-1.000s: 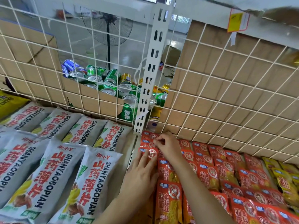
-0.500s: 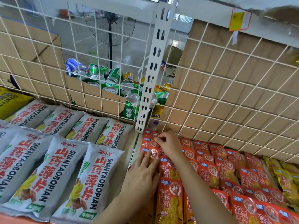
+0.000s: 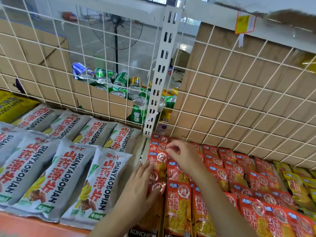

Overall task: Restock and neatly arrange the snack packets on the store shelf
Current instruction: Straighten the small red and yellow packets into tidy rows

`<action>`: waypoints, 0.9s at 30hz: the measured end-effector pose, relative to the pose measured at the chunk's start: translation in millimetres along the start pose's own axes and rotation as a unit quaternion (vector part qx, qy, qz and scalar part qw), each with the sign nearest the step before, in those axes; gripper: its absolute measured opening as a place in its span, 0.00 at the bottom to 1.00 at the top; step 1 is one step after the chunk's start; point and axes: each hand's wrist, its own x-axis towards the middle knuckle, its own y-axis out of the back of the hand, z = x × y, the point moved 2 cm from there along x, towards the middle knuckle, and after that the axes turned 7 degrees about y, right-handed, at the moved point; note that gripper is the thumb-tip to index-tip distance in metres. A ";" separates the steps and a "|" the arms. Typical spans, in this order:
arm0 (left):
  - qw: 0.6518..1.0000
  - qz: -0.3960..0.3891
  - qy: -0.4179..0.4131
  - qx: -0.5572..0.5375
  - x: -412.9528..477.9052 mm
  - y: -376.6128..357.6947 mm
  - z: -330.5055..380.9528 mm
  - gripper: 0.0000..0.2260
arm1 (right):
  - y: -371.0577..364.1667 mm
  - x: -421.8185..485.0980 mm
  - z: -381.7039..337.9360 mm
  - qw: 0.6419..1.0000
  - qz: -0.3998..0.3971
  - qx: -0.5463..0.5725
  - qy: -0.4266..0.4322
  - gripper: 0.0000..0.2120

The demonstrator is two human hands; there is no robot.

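The left hand (image 3: pixel 142 183) is laid flat on the leftmost column of the red snack packets (image 3: pixel 181 202), its fingers straight and close together. Nothing is enclosed by it, and the fingertips (image 3: pixel 145 165) reach along the left edge of the bay. The red snack packets are spread in overlapping rows across the right-hand bay of the shelf (image 3: pixel 142 147), from the wire mesh back (image 3: pixel 239 103) down to the front edge. The right hand (image 3: pixel 186 155) is held further back, above the rear rows, with its fingers curled in and the opening kept very narrow. Thumb and forefinger are drawn together in a pinch at the upper edge of a rear packet (image 3: pixel 159 146) near the back left corner of the bay. This hand is blurred, so how much of the wrapper is caught between the fingertips cannot be told. The right forearm is stretched over the middle rows of red packets. In the left-hand bay, grey packets (image 3: pixel 95 182) printed SHANYAOBOPIAN are laid in two rows, and a yellow bag (image 3: pixel 12 106) is seen at the far left. Yellow packets (image 3: pixel 297 183) are lined up just beside the red ones at the far right. The two bays are parted by a white slotted upright (image 3: pixel 159 82). Behind the mesh, drink cans (image 3: pixel 119 82) are heaped in a cardboard box (image 3: pixel 102 103), and a standing fan (image 3: pixel 116 26) is seen beyond. Cardboard sheets (image 3: pixel 222 74) are set against the mesh on the right, and a yellow price tag (image 3: pixel 244 23) is fixed to the shelf above.
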 end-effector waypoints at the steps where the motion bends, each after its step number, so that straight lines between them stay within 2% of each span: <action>1: 1.000 -0.003 0.001 0.003 -3.6 -0.9 -1.9 0.32 | 0.7 -8.9 -4.1 1.000 -0.019 0.001 0.010 0.07; 3: 1.000 -0.011 0.010 0.003 -9.9 -2.3 -4.4 0.35 | -1.9 -25.2 -11.0 0.998 -0.063 0.004 0.021 0.08; 6: 0.999 -0.019 0.020 0.021 -19.3 -4.5 -6.9 0.44 | -11.9 -39.4 -20.7 0.993 -0.106 -0.030 0.031 0.12; 8: 0.999 -0.017 0.028 0.041 -23.9 -7.0 -7.8 0.43 | -16.8 -41.4 -25.5 0.993 -0.100 -0.045 0.035 0.14; 13: 0.994 -0.027 0.030 0.098 -30.5 -9.7 -5.6 0.47 | -22.3 -37.7 -33.4 0.994 -0.093 -0.047 0.029 0.07; 19: 0.994 -0.019 0.030 0.104 -34.9 -8.9 -1.5 0.34 | -24.9 -35.7 -36.4 0.993 -0.111 -0.032 0.003 0.08; 27: 0.996 -0.007 -0.017 0.089 -35.2 -10.4 -5.5 0.33 | -26.8 -32.7 -38.3 0.995 -0.086 -0.004 -0.047 0.05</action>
